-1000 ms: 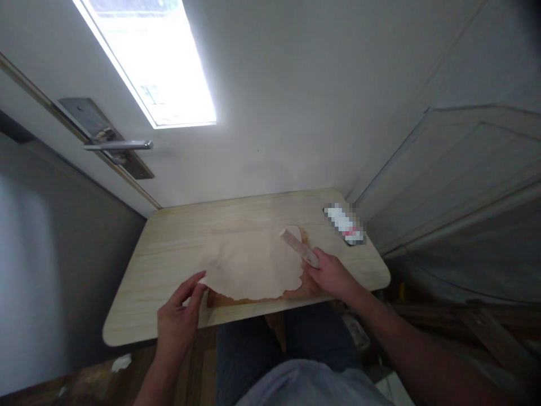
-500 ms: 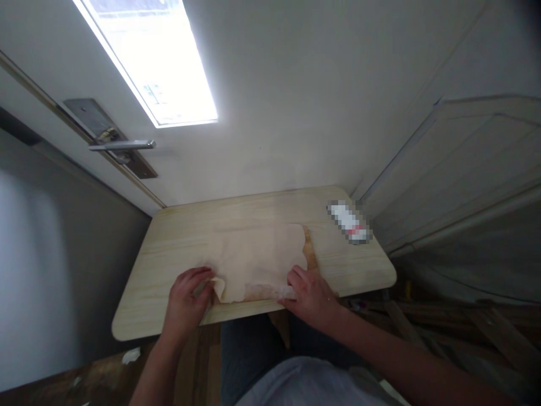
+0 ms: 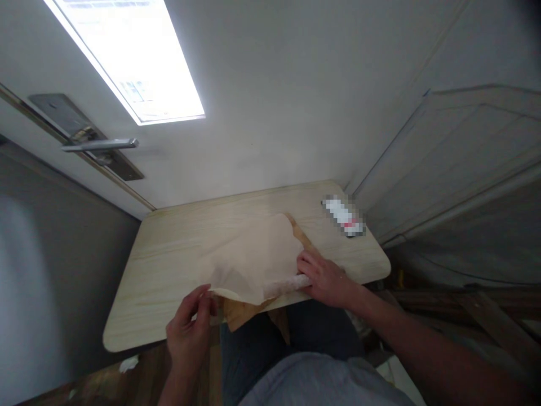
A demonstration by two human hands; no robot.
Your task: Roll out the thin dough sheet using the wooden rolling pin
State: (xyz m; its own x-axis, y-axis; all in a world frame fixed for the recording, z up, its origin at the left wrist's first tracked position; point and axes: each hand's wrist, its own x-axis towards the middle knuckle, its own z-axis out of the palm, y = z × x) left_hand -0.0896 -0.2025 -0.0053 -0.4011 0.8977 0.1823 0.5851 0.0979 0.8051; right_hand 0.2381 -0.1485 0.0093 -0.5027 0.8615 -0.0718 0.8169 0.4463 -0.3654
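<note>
A thin beige sheet (image 3: 253,248), paper or thin leather by its look, lies on the pale wooden table (image 3: 143,265). Beneath it an orange-brown layer (image 3: 243,313) shows along the right side and sticks out past the table's front edge. My left hand (image 3: 190,324) is closed in a pinch on the beige sheet's near left corner, which is raised off the layer below. My right hand (image 3: 325,279) is closed on the near right side, where a whitish, crumpled strip (image 3: 287,286) runs along the edge. Its fingertips are partly hidden.
A blurred-out white object (image 3: 344,217) with a red mark lies at the table's back right. Behind the table stands a white door with a metal handle (image 3: 101,145) and a bright window (image 3: 135,62). Wooden pieces (image 3: 486,316) lie on the right below.
My left hand has moved toward me, lifting the beige sheet's corner. The sheets are turned slightly, and the brown layer now juts over the front edge. My right hand has shifted a little right.
</note>
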